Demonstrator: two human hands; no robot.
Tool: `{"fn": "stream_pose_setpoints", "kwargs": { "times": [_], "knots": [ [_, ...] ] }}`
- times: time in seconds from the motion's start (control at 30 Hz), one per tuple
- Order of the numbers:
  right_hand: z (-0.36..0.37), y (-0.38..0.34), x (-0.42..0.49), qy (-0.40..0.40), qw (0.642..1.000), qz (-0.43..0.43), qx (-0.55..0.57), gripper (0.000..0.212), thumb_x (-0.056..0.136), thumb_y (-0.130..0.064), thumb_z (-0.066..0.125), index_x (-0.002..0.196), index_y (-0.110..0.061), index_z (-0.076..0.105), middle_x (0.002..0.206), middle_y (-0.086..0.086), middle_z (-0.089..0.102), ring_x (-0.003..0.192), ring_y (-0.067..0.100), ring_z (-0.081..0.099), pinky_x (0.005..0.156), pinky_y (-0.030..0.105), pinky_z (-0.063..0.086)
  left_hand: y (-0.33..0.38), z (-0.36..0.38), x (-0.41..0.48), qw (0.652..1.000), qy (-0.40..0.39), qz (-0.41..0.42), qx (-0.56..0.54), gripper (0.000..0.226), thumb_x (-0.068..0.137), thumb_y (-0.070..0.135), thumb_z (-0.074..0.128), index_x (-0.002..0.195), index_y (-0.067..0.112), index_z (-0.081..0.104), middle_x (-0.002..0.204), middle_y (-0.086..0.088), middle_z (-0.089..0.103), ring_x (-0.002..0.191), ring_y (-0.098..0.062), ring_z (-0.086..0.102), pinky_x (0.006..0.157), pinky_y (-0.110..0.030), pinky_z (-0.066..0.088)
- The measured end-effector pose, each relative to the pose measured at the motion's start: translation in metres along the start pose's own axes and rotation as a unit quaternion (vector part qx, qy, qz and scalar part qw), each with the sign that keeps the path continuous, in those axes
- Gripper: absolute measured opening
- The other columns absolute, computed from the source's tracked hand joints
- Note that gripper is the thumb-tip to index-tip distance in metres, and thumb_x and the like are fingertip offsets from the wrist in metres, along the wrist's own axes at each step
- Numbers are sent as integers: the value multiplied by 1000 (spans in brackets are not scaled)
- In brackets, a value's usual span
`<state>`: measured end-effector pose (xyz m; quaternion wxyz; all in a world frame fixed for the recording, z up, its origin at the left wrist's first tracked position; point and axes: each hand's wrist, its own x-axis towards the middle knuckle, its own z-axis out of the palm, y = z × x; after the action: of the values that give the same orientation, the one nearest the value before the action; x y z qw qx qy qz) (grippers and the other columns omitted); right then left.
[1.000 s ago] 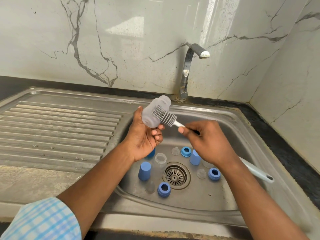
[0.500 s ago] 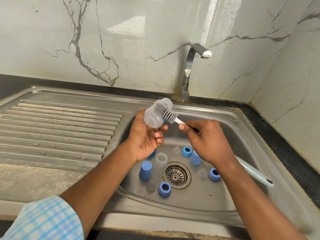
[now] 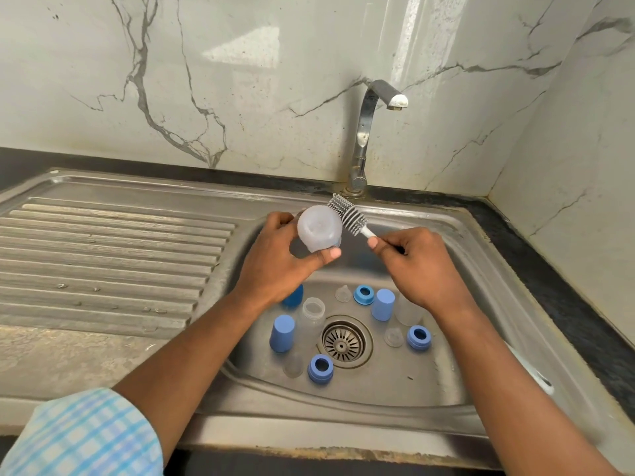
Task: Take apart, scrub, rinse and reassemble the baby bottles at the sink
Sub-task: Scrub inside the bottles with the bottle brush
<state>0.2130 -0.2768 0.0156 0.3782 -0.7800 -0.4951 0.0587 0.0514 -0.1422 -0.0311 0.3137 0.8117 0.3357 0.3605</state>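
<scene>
Scrubbing stage, with a count of parts

Held above the back left of the stainless-steel sink basin (image 3: pixel 481 269), a translucent white plastic baby bottle (image 3: pixel 318 230) sits in the left hand (image 3: pixel 275 266), whose fingers and thumb curl round its body. The bottle is frosted and cloudy, tilted so that its rounded base faces the camera; its mouth is hidden. The right hand (image 3: pixel 422 266) is clenched round the white handle of a long bottle brush. The brush's grey ribbed bristle head (image 3: pixel 347 214) lies outside the bottle, against its upper right side. The handle's far end shows below the right forearm.

On the basin floor, around the round metal drain strainer (image 3: pixel 345 341), the loose parts count as follows:
- three blue plastic screw rings (image 3: pixel 363 294);
- two light blue plastic caps (image 3: pixel 282 333), both upright;
- one darker blue piece (image 3: pixel 292 297), half hidden under the left wrist;
- two clear plastic bottle bodies (image 3: pixel 312 312), one open-mouthed left of the drain, the other mostly behind the right hand;
- two clear silicone nipples (image 3: pixel 343 293);
- one further clear piece (image 3: pixel 293 367) beside the front ring, too blurred to name.

A curved chrome tap (image 3: pixel 366 132) stands behind the basin.
</scene>
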Motion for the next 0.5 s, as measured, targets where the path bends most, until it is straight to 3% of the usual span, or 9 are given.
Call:
{"fn": "stream_pose_setpoints", "kwargs": {
  "times": [0.1,0.2,0.3,0.43,0.5],
  "knots": [
    [3,2,0,-20,999,18,-28,36,97,-35,60,80,-5,71,50,1,44,46,14,33,47,27,32,0,2,-2,999,-24,10,-45,62,75,47,81,130,27,60,124,12,55,115,-6,55,100,-26,45],
    [3,4,-1,21,997,15,-76,37,97,-39,59,71,-14,68,48,-1,48,45,18,40,48,32,35,-3,1,-2,999,-9,-10,-46,59,73,50,82,125,31,63,111,18,66,100,0,62,88,-27,53],
    [0,-1,-2,63,997,-23,-47,36,96,-41,58,69,-19,66,47,-2,46,46,17,40,48,32,34,-3,-1,1,999,21,-20,-28,55,71,52,82,120,33,63,100,20,67,90,0,64,81,-30,55],
    [10,-15,-11,0,994,-84,-65,28,96,-41,59,84,-21,74,50,-2,50,46,13,41,48,30,33,-5,-1,2,999,45,-1,25,53,71,53,81,115,31,62,99,15,69,86,-5,64,69,-22,50],
    [15,-15,-12,-11,993,-82,-86,29,97,-42,58,77,-25,70,50,-3,50,45,12,41,48,27,29,-7,1,2,997,53,25,50,54,69,52,82,114,29,62,102,14,68,90,-7,63,70,-22,47]
  ]
}}
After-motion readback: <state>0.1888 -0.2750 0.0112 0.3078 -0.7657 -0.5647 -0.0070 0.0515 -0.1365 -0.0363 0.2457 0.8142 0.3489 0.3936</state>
